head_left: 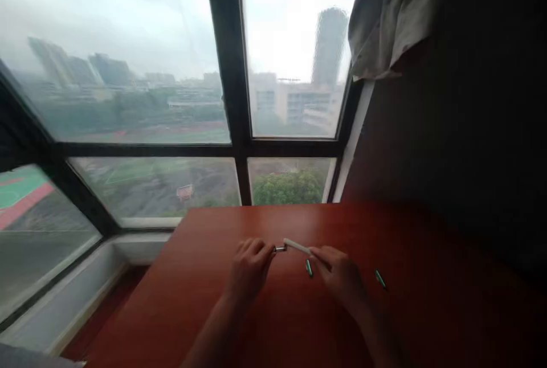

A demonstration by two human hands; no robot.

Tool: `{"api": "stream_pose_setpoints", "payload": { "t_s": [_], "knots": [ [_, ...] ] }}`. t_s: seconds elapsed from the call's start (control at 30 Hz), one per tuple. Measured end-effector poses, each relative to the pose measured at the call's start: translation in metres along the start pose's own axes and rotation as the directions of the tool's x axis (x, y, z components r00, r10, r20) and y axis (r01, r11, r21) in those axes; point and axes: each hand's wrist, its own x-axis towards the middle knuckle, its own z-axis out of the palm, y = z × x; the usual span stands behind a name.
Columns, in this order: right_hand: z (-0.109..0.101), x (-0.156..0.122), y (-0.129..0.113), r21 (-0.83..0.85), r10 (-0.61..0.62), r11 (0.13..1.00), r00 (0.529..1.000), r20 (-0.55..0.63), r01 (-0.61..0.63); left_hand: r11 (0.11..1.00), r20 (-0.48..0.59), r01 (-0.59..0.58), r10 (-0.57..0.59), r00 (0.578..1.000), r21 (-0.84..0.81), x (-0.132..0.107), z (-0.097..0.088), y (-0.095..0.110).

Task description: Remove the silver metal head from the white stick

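Observation:
Both my hands rest on a red-brown table near its middle. My left hand is closed, its fingertips pinching a small silvery metal piece. My right hand is closed on the end of a slim white stick-like object that points toward the metal piece; the two nearly meet between my hands. A short green pen-like piece lies on the table just under my right fingers. A second green piece lies to the right of my right hand.
The table stands against a large window with a dark frame, overlooking buildings and sports fields. A dark wall closes off the right side, with pale cloth hanging at its top. A white sill runs along the left.

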Motion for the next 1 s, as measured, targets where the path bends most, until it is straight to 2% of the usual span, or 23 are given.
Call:
{"api": "stream_pose_setpoints", "payload": {
  "t_s": [0.43,0.8,1.0],
  "knots": [
    [0.0048,0.0011,0.0074,-0.044,0.069,0.997,0.997,-0.025,-0.07,1.0,0.079,0.026,-0.025,0.997,-0.006,0.0044,-0.0068,0.0058],
    [0.0018,0.0022,0.0046,-0.006,0.049,0.999,0.999,0.024,-0.049,0.999,0.071,0.041,-0.042,0.997,0.018,0.0067,-0.0074,0.0058],
    [0.0022,0.0021,0.0056,-0.064,0.057,0.996,0.998,-0.017,-0.058,1.0,0.074,0.023,-0.025,0.997,0.02,0.0052,-0.0077,0.006]
  ]
}}
